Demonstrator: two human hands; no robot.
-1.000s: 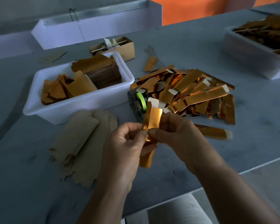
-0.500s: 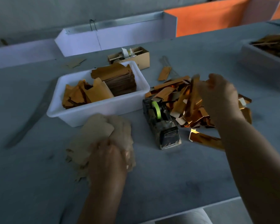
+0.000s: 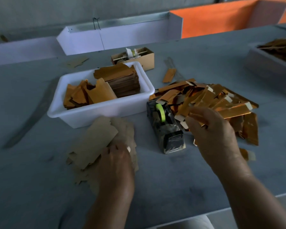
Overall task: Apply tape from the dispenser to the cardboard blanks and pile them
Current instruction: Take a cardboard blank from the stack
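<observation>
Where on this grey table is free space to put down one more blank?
Bare grey table lies left of the flat brown blanks, and near the edge before the black tape dispenser. It is crowded around the shiny gold pile.

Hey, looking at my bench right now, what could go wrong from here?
1. The heap of gold strips leans against the tape dispenser; strips may catch on the tape.
2. Your left hand rests on the loose stack of brown blanks; lifting one could scatter the others.
</observation>
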